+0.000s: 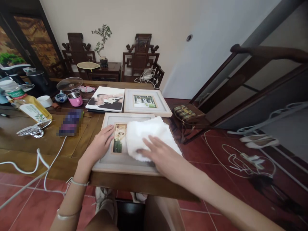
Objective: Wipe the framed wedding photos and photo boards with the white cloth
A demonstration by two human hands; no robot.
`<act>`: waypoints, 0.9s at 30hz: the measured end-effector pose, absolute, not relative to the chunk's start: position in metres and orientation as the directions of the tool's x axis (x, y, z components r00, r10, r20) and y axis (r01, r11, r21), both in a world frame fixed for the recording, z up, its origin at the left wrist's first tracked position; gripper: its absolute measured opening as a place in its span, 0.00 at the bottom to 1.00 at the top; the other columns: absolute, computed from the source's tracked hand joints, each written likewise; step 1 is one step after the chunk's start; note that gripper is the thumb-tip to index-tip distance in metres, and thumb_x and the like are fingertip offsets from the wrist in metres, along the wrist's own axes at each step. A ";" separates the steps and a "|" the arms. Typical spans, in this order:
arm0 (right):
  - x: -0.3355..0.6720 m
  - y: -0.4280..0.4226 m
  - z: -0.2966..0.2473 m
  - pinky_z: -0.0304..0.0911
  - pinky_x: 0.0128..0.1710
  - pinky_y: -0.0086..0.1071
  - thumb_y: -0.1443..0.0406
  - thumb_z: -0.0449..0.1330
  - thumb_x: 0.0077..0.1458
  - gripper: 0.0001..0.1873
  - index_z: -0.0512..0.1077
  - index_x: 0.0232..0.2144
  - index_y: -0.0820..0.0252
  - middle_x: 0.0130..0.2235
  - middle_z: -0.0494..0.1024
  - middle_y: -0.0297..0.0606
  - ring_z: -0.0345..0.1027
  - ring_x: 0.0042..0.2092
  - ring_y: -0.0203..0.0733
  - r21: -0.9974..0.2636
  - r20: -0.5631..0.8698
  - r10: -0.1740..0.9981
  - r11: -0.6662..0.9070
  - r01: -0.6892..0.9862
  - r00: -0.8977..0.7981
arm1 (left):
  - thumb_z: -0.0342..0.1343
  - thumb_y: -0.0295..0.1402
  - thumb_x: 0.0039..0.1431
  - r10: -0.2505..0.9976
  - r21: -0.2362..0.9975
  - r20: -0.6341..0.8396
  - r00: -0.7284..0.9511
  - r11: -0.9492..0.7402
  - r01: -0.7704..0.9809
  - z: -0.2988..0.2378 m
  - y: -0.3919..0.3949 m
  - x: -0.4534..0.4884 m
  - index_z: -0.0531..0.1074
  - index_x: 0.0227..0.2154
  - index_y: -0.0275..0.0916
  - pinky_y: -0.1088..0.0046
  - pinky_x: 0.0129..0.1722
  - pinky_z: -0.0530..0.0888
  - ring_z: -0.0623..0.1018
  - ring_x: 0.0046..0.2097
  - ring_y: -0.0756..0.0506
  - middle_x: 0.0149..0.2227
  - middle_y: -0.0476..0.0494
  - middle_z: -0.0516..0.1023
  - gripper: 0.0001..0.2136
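A picture frame with pale wood edges lies flat at the table's front edge. Inside it, at left of centre, is a small photo. My left hand rests on the frame's left side, its fingers stretched out over the border and glass. A folded white cloth covers the frame's right half and hangs past its right edge. On top of the cloth my right hand presses down, fingers spread and slightly bent on it. What lies under the cloth is hidden.
Behind stand a second framed photo and a photo album, both lying flat. Leftward are a phone on a cable, a hair clip, an oil-coloured bottle and a pink mug. A chair holds a plaid bag.
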State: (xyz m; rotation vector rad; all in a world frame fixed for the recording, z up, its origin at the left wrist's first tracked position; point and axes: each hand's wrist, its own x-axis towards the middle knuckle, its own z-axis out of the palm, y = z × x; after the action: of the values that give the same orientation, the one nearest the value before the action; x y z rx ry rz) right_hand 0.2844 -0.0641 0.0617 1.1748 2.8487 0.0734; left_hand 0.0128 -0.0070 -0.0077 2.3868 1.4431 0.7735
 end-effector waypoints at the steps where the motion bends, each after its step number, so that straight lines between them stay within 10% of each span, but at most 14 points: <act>1: 0.286 -0.077 0.068 0.63 0.59 0.53 0.83 0.53 0.43 0.37 0.73 0.55 0.59 0.58 0.72 0.55 0.64 0.61 0.63 0.032 -0.056 0.684 0.729 0.683 -0.727 | 0.42 0.37 0.70 0.875 0.462 0.312 0.371 -0.481 0.745 -0.008 -0.007 0.013 0.68 0.60 0.33 0.55 0.67 0.61 0.66 0.66 0.40 0.64 0.34 0.67 0.21; 19: 0.294 0.007 0.033 0.58 0.61 0.57 0.84 0.49 0.46 0.41 0.63 0.63 0.66 0.66 0.61 0.59 0.49 0.68 0.63 -0.042 0.192 0.872 0.466 0.884 -0.450 | 0.44 0.40 0.70 0.879 0.479 0.275 0.391 -0.477 0.737 -0.005 -0.007 0.009 0.67 0.60 0.33 0.54 0.67 0.61 0.65 0.67 0.39 0.65 0.33 0.65 0.22; 27: 0.286 -0.060 0.047 0.55 0.62 0.61 0.83 0.54 0.45 0.38 0.72 0.58 0.58 0.64 0.65 0.54 0.53 0.67 0.67 0.031 -0.039 0.761 0.649 0.760 -0.648 | 0.43 0.37 0.70 0.868 0.462 0.306 0.390 -0.494 0.737 -0.008 -0.005 0.011 0.68 0.60 0.31 0.54 0.67 0.61 0.66 0.66 0.39 0.64 0.33 0.67 0.22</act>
State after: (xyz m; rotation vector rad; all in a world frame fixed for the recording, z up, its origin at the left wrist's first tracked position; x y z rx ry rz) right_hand 0.2864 -0.0603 0.0469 1.2965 2.8087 0.0188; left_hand 0.0111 -0.0051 -0.0083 2.3990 1.4175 0.7584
